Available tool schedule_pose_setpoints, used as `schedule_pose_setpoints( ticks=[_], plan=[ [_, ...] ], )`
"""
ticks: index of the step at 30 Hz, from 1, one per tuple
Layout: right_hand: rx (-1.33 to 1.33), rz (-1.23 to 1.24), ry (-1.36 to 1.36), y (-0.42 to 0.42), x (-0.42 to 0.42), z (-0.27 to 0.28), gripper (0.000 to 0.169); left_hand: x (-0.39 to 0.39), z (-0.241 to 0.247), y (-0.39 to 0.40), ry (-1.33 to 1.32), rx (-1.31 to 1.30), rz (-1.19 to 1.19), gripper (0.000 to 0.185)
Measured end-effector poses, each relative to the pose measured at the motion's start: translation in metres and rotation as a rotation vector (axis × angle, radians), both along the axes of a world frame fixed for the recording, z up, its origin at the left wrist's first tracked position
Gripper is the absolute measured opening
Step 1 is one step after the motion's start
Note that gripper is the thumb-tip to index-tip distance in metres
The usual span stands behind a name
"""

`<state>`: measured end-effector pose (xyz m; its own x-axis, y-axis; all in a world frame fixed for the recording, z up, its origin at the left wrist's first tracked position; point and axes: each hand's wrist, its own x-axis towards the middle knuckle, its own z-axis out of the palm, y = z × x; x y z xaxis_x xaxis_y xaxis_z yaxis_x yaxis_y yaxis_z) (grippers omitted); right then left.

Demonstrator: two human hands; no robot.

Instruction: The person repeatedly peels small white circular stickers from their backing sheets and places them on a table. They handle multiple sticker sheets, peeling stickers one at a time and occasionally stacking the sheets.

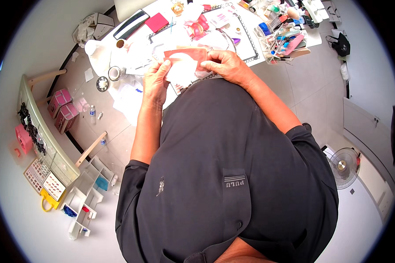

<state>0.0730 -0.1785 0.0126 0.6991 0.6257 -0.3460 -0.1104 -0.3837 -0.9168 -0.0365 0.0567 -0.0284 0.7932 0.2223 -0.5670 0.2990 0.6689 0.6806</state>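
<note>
Above the near edge of the white table, my left hand (pixel 156 77) pinches the left side of a flat coral-pink packet (pixel 201 56) between thumb and fingers. A white sheet with a rounded top (pixel 181 67) lies against the packet's near face; its exact material is too washed out to tell. My right hand (pixel 228 67) grips the packet's right edge, thumb on the near side. Just beyond the hands are a pink-red petal-like item (pixel 197 28) and a purple object (pixel 236 41) on a white mat with a black lace border (pixel 250 46).
Clear organizers full of brushes and bottles (pixel 276 42) crowd the table's right end. A glass jar (pixel 115 73), a red square item (pixel 156 22) and a dark glossy case (pixel 131 24) lie leftward. Pink cases (pixel 65 111) stand on the floor; a fan (pixel 344 167) is at right.
</note>
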Motion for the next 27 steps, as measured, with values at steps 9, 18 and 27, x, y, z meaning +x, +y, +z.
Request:
schedule_pose_setpoints(
  ticks=[9,18,27],
  plan=[
    [0.052,0.019,0.092,0.004,0.0,-0.002,0.018,0.01,-0.009,-0.018,-0.008,-0.288,0.012,0.047],
    [0.053,0.046,0.19,0.003,0.0,-0.006,0.016,0.017,-0.004,-0.016,-0.031,0.019,0.167,0.013],
    [0.067,-0.032,0.195,0.004,0.0,0.007,0.033,0.009,0.003,-0.008,-0.228,0.411,0.123,0.01]
  ],
)
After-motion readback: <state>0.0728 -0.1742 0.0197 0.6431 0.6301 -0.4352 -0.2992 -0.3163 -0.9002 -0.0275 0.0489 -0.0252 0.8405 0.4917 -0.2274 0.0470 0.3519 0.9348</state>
